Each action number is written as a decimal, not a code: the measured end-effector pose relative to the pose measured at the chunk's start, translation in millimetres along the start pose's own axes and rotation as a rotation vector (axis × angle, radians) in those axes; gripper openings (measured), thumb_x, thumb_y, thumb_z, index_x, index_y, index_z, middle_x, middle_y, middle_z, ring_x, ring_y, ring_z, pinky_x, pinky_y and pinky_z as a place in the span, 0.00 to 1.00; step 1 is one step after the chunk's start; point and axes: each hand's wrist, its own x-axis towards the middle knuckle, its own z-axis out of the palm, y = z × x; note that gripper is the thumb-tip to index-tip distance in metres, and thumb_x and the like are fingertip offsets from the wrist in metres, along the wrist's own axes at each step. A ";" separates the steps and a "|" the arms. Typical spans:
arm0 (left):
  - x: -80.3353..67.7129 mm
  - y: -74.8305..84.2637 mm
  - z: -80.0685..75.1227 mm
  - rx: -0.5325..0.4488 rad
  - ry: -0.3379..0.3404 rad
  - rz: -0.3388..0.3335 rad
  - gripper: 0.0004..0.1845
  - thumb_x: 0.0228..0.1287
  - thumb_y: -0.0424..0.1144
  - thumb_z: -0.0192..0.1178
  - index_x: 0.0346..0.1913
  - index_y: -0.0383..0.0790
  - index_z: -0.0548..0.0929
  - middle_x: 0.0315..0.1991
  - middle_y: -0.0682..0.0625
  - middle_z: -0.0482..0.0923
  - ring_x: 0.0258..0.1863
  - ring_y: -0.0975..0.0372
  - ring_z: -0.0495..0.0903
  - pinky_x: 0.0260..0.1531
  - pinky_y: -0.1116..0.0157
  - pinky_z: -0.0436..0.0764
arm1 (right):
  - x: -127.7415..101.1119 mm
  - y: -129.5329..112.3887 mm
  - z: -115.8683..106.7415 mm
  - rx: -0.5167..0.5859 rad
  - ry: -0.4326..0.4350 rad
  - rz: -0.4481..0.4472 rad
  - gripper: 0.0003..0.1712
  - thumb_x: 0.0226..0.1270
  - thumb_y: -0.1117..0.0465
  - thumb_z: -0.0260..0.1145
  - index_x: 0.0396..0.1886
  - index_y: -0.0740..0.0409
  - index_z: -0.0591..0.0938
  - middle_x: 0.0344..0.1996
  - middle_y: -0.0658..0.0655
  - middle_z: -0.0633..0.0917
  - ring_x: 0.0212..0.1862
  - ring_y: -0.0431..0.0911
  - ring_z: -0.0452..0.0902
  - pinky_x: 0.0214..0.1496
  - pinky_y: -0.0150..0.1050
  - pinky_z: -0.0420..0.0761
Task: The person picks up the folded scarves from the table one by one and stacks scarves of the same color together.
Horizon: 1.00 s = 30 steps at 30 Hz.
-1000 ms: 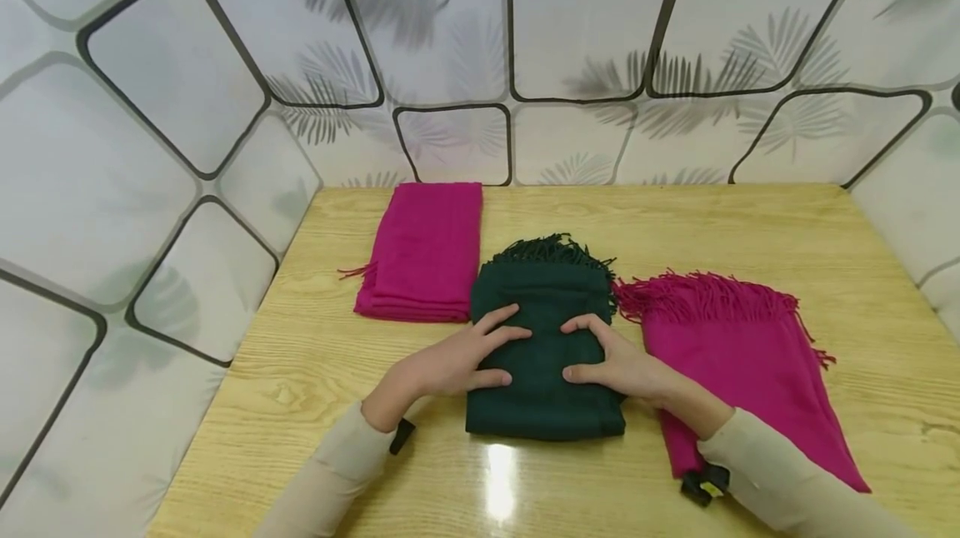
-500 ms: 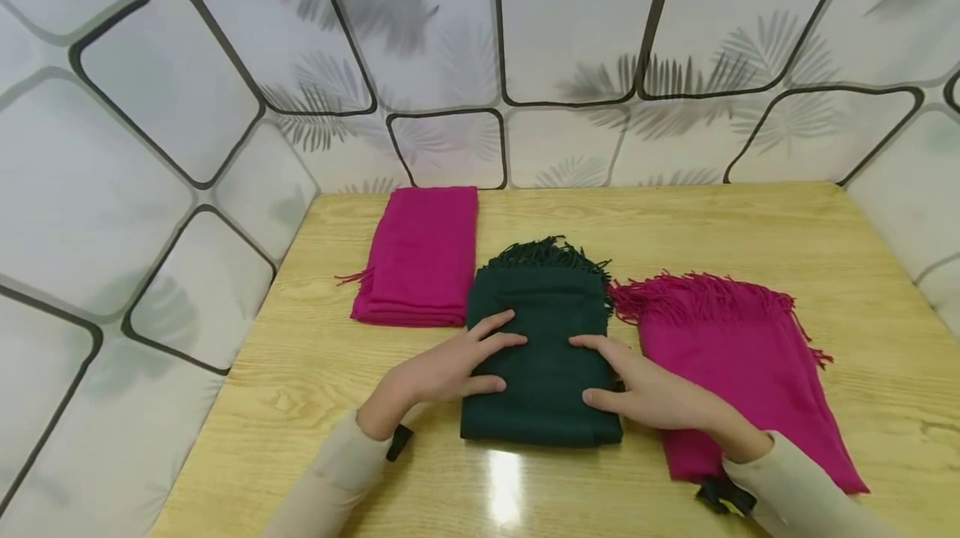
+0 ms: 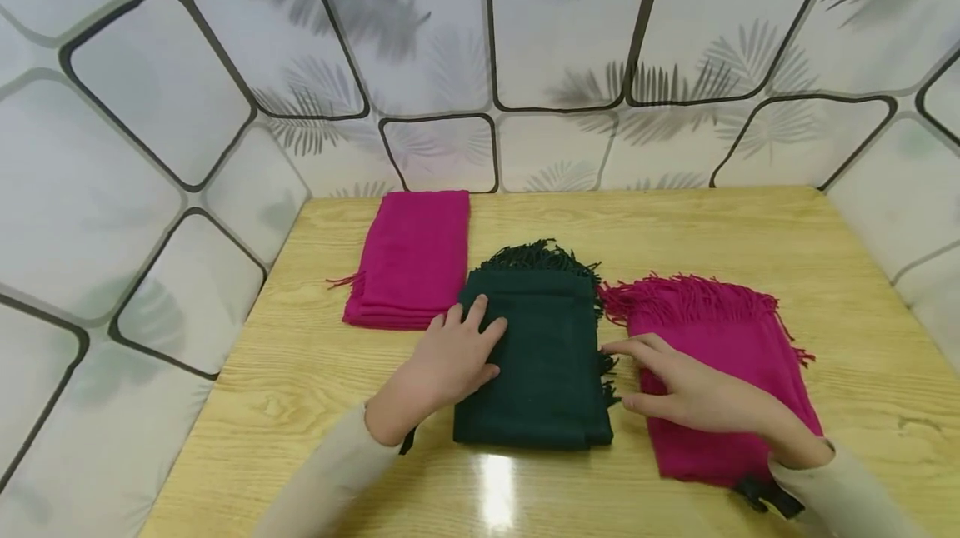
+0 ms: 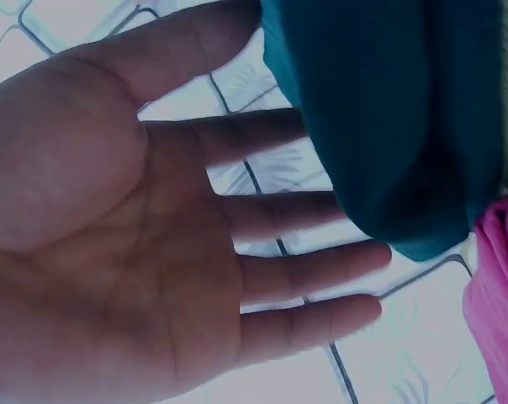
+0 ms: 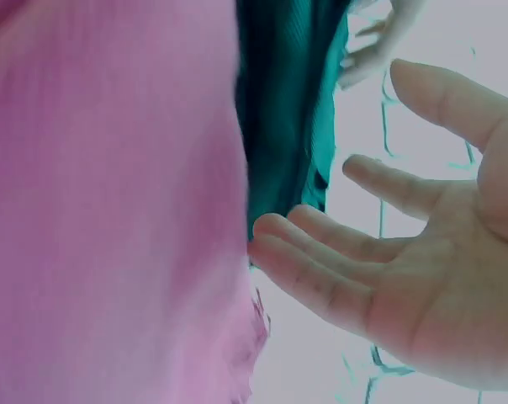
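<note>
A folded dark green scarf [image 3: 536, 363] with fringe at its far end lies in the middle of the table. My left hand [image 3: 450, 359] rests on its left edge with fingers spread; the left wrist view shows straight fingers [image 4: 304, 278] at the green cloth. My right hand [image 3: 697, 392] hovers just off the scarf's right side, fingers extended and holding nothing, over a magenta scarf [image 3: 742, 371] that has fringe along its far edge. Bits of dark fringe [image 3: 607, 392] stick out on the green scarf's right side.
Another magenta scarf [image 3: 416, 259], neatly folded, lies at the back left of the wooden table [image 3: 285, 405]. Patterned cloth [image 3: 562, 30] stands behind and along the sides of the table.
My right hand has moved right, off the green scarf, baring fringe at its side. My left hand has turned and lies flatter on the scarf's left edge.
</note>
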 end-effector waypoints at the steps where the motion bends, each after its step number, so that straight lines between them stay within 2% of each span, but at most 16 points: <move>1: 1.2 0.6 -1.5 0.004 -0.013 0.005 0.35 0.68 0.56 0.61 0.73 0.49 0.67 0.75 0.39 0.58 0.67 0.41 0.66 0.60 0.48 0.74 | -3.4 1.2 -2.7 -0.019 0.016 0.001 0.38 0.69 0.45 0.66 0.73 0.51 0.66 0.58 0.57 0.71 0.55 0.49 0.71 0.49 0.39 0.79; 5: 3.4 -7.3 -1.4 -0.075 -0.082 0.051 0.35 0.69 0.55 0.60 0.74 0.49 0.65 0.76 0.41 0.57 0.69 0.42 0.63 0.62 0.48 0.72 | -14.4 4.9 -11.1 -0.066 0.062 0.037 0.38 0.67 0.44 0.67 0.73 0.50 0.67 0.64 0.54 0.70 0.63 0.53 0.69 0.56 0.44 0.79; 8: 3.5 -24.9 0.5 -0.197 -0.102 0.099 0.34 0.70 0.54 0.59 0.75 0.47 0.65 0.76 0.41 0.57 0.71 0.43 0.61 0.64 0.48 0.71 | -16.7 4.6 -17.3 -0.077 0.097 0.036 0.37 0.67 0.46 0.68 0.71 0.51 0.69 0.63 0.54 0.72 0.63 0.54 0.70 0.55 0.45 0.80; 11: 6.0 -50.5 -0.4 -0.351 -0.076 0.140 0.32 0.71 0.50 0.60 0.73 0.43 0.67 0.74 0.40 0.59 0.70 0.45 0.62 0.64 0.50 0.71 | -9.8 -0.6 -27.0 -0.049 0.125 0.021 0.34 0.68 0.48 0.68 0.69 0.51 0.70 0.63 0.56 0.73 0.62 0.55 0.71 0.55 0.47 0.80; 14: 13.3 -79.4 -1.6 -0.474 -0.003 0.138 0.30 0.70 0.47 0.61 0.71 0.39 0.69 0.70 0.39 0.63 0.68 0.46 0.64 0.64 0.50 0.71 | 8.5 -8.6 -39.2 0.065 0.122 0.012 0.34 0.70 0.51 0.67 0.71 0.50 0.67 0.65 0.59 0.72 0.63 0.58 0.71 0.57 0.49 0.79; 18: 21.2 -122.5 -0.7 -0.591 0.116 0.063 0.30 0.69 0.43 0.62 0.69 0.36 0.70 0.68 0.39 0.64 0.68 0.46 0.63 0.64 0.47 0.70 | 51.8 -23.5 -54.7 0.321 0.082 0.037 0.39 0.72 0.53 0.64 0.76 0.50 0.58 0.69 0.63 0.67 0.65 0.63 0.70 0.60 0.52 0.77; 21: 25.4 -150.9 2.4 -0.662 0.187 -0.002 0.29 0.70 0.42 0.61 0.70 0.34 0.68 0.68 0.38 0.64 0.69 0.45 0.61 0.65 0.45 0.68 | 93.0 -36.9 -62.2 0.486 0.092 0.079 0.42 0.74 0.55 0.63 0.79 0.51 0.51 0.71 0.67 0.62 0.67 0.64 0.68 0.63 0.54 0.75; 25: 30.3 -180.0 6.6 -0.718 0.238 -0.077 0.29 0.72 0.39 0.58 0.70 0.31 0.65 0.69 0.34 0.62 0.71 0.41 0.57 0.66 0.42 0.64 | 153.1 -54.2 -64.4 0.587 0.176 0.118 0.43 0.74 0.59 0.61 0.80 0.52 0.49 0.70 0.69 0.62 0.67 0.64 0.67 0.64 0.55 0.74; 28: 34.5 -197.7 8.3 -0.752 0.231 -0.125 0.30 0.73 0.38 0.56 0.72 0.31 0.63 0.71 0.31 0.57 0.72 0.40 0.55 0.66 0.41 0.63 | 195.0 -61.2 -60.5 0.617 0.203 0.151 0.42 0.74 0.60 0.61 0.80 0.51 0.50 0.70 0.70 0.61 0.67 0.63 0.67 0.64 0.56 0.73; 30: 37.2 -207.9 8.9 -0.782 0.216 -0.148 0.31 0.73 0.39 0.56 0.74 0.33 0.61 0.72 0.30 0.53 0.71 0.40 0.56 0.65 0.41 0.63 | 218.3 -64.0 -56.2 0.618 0.185 0.173 0.42 0.73 0.61 0.61 0.80 0.50 0.50 0.71 0.71 0.59 0.68 0.63 0.66 0.65 0.58 0.72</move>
